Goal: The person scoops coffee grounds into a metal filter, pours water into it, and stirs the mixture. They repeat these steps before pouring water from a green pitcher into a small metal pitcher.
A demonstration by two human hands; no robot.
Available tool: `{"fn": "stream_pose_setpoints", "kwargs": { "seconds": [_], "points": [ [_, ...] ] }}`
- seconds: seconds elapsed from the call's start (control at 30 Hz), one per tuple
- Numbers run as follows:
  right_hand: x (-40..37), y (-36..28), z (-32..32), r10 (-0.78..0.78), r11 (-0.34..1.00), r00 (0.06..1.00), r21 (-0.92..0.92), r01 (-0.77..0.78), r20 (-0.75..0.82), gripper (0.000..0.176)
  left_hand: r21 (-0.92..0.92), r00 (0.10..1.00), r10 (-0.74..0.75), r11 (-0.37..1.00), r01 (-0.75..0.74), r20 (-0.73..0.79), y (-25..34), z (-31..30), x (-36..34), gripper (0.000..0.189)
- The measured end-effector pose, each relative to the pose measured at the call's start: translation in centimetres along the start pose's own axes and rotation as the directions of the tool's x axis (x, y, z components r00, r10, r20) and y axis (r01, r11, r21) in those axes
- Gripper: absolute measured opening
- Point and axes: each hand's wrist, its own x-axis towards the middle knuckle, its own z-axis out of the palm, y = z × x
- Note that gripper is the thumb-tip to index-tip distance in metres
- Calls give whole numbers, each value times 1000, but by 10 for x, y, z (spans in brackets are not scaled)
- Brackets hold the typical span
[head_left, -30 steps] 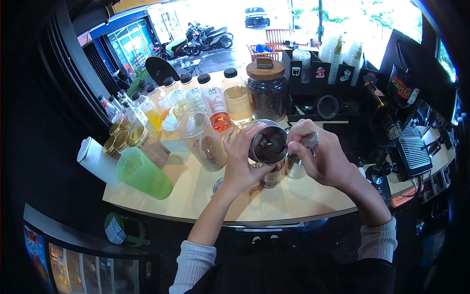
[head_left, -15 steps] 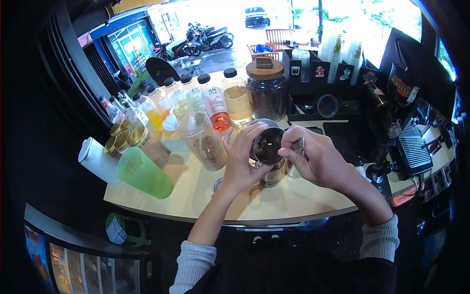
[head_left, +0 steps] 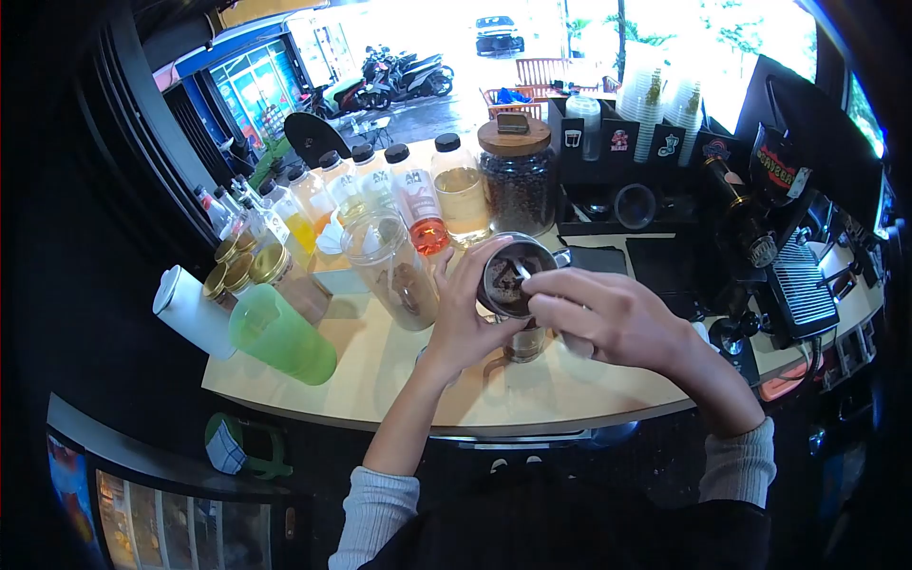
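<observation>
Above the near middle of a pale wooden counter (head_left: 380,375), a metal cup (head_left: 545,249) is held tilted, its open mouth facing the wearer and dark liquid (head_left: 503,292) showing inside. The left hand (head_left: 469,309) is curved around the cup's left side, fingers along the upper rim and thumb beneath, gripping it. The right hand (head_left: 613,315) has its fingers drawn together at the mouth, pinching a slim, light utensil (head_left: 522,272) that reaches down into the cup; most of it is hidden by the hand, so whether it is a spoon I cannot tell. The cup's handle shows on the far side, just beyond the right fingers. Directly below the cup in the view, a clear glass (head_left: 524,348) stands on the counter, partly covered by the hands. Just left of the left hand is a tall clear canister (head_left: 375,237) with brown contents, and farther left a green translucent pitcher (head_left: 283,334) beside a white canister (head_left: 193,313). Behind them are gold-lidded jars (head_left: 273,263) and a row of black-capped bottles, among them one with red liquid (head_left: 429,234) and one with pale yellow liquid (head_left: 464,195). Next to that last bottle stands a wooden-lidded jar of coffee beans (head_left: 519,187), with stacked clear cups (head_left: 642,119) to its right.
</observation>
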Motion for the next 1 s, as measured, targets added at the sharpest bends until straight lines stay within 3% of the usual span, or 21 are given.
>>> {"fn": "stream_pose_setpoints", "kwargs": {
  "seconds": [0.03, 0.13, 0.3, 0.37, 0.4, 0.5, 0.63, 0.7, 0.9, 1.0],
  "points": [
    [-2, 1, 2, -2, 1000, 1000, 0, 2, 0, 35, -10, 1000, 3, 1000, -3, 6, -2, -1, 0, 85],
    [-10, 1, 4, -43, 971, 998, 236, 30, 49, 37, -10, 1000, -11, 1000, 11, 30, -7, -2, -2, 83],
    [-13, 3, 6, 41, 983, 999, 179, -38, -11, 38, -52, 999, 23, 998, -21, 43, -8, -4, -2, 82],
    [-15, 4, 8, 28, 969, 1000, 247, -28, 5, 34, -57, 999, 29, 998, -27, 46, -9, -5, -1, 82],
    [-13, 0, 5, 75, 966, 997, 249, -70, -10, 23, -65, 998, 38, 997, -35, 50, -9, -5, 0, 82],
    [-17, 0, 8, 161, 959, 979, 255, -125, -125, 26, -68, 997, 59, 996, -55, 46, -9, -5, 1, 82],
    [-24, 2, 17, 114, 956, 983, 286, -69, -141, 31, 35, 998, 47, 998, -49, 43, -4, -10, 2, 82],
    [-32, 7, 18, 132, 973, 969, 217, -85, -210, 31, 41, 998, 41, 998, -43, 37, -4, -11, 0, 83],
    [-39, 0, 24, 144, 964, 969, 248, -91, -202, 35, 72, 998, 56, 996, -58, 27, -2, -8, 2, 83],
    [-43, 5, 23, 222, 957, 951, 237, -169, -217, 35, 92, 998, 57, 994, -60, 28, -2, -7, 2, 83]
  ]
}}
